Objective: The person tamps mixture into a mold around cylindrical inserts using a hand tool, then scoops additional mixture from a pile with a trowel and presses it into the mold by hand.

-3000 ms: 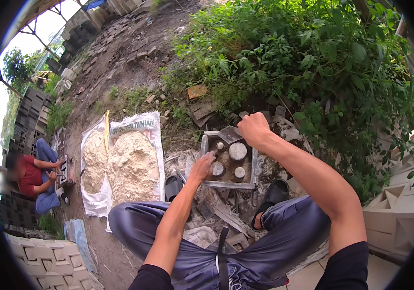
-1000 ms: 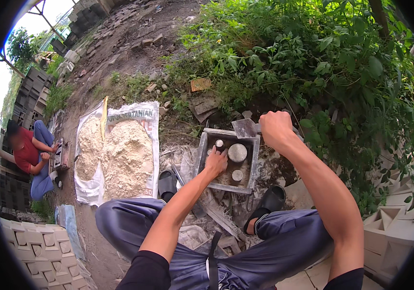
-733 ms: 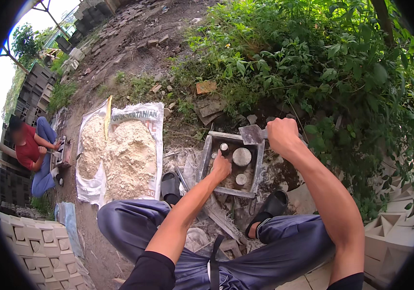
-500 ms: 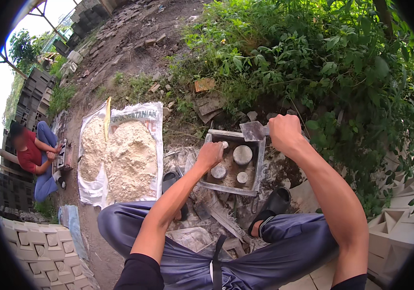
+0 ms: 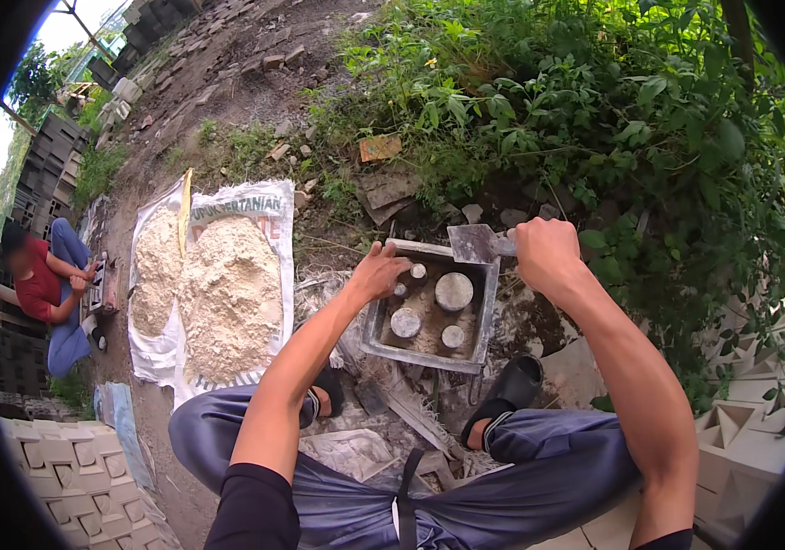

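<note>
A square grey mould box (image 5: 420, 357) sits on the ground before me, with a large round core (image 5: 455, 292) and several smaller ones inside. My left hand (image 5: 381, 273) is at the box's far left corner, fingers apart beside a small round core (image 5: 418, 270); it appears to hold nothing. Wrapped round the handle of a flat-bladed scraper (image 5: 472, 245), my right hand (image 5: 547, 252) keeps its blade over the far right corner of the box.
Left of the box, pale powder (image 5: 232, 298) is heaped on opened white sacks (image 5: 288, 215). Leafy plants (image 5: 585, 119) crowd the far right. Pale moulded blocks (image 5: 71, 472) are stacked lower left. A person in red (image 5: 39, 289) works at far left.
My left hand has let go of a small core and shifted left to the box's corner. The right hand still grips the scraper near the same corner. The view has shifted slightly.
</note>
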Motion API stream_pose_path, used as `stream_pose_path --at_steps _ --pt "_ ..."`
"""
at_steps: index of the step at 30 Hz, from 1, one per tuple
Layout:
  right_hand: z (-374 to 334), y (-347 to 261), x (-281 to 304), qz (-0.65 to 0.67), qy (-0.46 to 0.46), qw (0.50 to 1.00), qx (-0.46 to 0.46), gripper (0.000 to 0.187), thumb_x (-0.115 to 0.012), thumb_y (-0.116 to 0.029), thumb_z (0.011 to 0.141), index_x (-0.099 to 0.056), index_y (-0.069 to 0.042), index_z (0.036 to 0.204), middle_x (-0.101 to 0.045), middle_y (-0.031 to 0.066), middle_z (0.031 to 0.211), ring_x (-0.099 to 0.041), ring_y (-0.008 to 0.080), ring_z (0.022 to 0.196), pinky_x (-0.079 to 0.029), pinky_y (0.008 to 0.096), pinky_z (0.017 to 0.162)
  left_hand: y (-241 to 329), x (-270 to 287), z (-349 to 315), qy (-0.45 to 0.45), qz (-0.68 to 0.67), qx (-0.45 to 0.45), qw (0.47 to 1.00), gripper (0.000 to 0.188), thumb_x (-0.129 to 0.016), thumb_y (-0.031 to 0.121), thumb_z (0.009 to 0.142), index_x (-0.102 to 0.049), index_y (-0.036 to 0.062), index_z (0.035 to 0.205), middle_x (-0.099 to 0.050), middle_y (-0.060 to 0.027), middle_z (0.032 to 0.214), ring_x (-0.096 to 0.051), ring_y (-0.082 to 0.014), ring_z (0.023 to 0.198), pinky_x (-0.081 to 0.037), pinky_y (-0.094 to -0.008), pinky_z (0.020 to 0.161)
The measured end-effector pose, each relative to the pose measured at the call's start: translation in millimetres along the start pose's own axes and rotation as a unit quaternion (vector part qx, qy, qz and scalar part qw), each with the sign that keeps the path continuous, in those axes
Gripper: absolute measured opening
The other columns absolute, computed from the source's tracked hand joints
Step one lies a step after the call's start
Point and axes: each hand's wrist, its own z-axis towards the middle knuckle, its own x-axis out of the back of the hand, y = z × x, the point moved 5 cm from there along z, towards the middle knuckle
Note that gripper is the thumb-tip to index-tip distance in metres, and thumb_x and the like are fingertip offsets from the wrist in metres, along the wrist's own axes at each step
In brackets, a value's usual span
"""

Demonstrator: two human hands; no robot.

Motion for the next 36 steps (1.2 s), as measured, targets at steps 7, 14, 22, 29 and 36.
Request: stream_pose_path --at_steps 7,14,22,29,36 --pt "4 -8 -4 -0.012 -0.050 0.999 0.006 0.011 -0.064 -0.005 0.067 -0.071 -0.005 0.074 -0.069 0.0156 0.077 -0.069 0.0297 0.075 -0.054 0.0358 0.064 -7 -39 -10 0.125 0.169 -0.150 0.966 0.039 -0.050 0.017 0.080 -0.056 0.0059 0.117 -0.058 -0.0037 0.117 -0.042 -0.0189 0.126 -0.013 -0.0465 0.116" --pt "5 -9 -12 -0.020 -0.028 0.999 0.009 0.012 -0.064 -0.005 0.063 -0.070 -0.005 0.073 -0.067 0.0160 0.074 -0.068 0.0307 0.071 -0.053 0.0376 0.061 -3 -44 1 0.041 0.174 -0.076 0.981 0.041 -0.053 0.017 0.078 -0.059 0.0087 0.117 -0.063 0.0008 0.102 -0.051 -0.0175 0.112 -0.007 -0.0487 0.118" --pt "1 -12 -5 -0.012 -0.027 0.999 0.013 0.011 -0.061 -0.005 0.068 -0.070 -0.005 0.074 -0.068 0.0164 0.075 -0.068 0.0316 0.073 -0.054 0.0381 0.063 15 -57 -5 -0.245 0.368 -0.080 0.894 0.047 -0.047 0.033 0.087 -0.055 0.0141 0.129 -0.057 -0.0004 0.127 -0.036 -0.0198 0.132 0.008 -0.0557 0.115" --pt "-3 -13 3 -0.018 -0.009 1.000 0.019 0.010 -0.063 -0.006 0.068 -0.071 -0.005 0.073 -0.068 0.0156 0.075 -0.069 0.0295 0.072 -0.054 0.0359 0.061 35 -88 -59 -0.154 0.401 -0.064 0.901 0.050 -0.040 0.033 0.089 -0.054 0.0054 0.129 -0.044 -0.0077 0.142 -0.026 -0.0230 0.140 0.009 -0.0568 0.114" --pt "-6 -11 8 -0.015 -0.023 0.999 0.022 0.012 -0.063 -0.007 0.069 -0.072 -0.007 0.076 -0.070 0.0127 0.077 -0.069 0.0272 0.076 -0.054 0.0344 0.064 41 -73 -79 -0.132 0.261 -0.150 0.944 0.042 -0.047 0.029 0.083 -0.065 0.0046 0.111 -0.052 -0.0124 0.133 -0.033 -0.0257 0.135 -0.003 -0.0581 0.114"
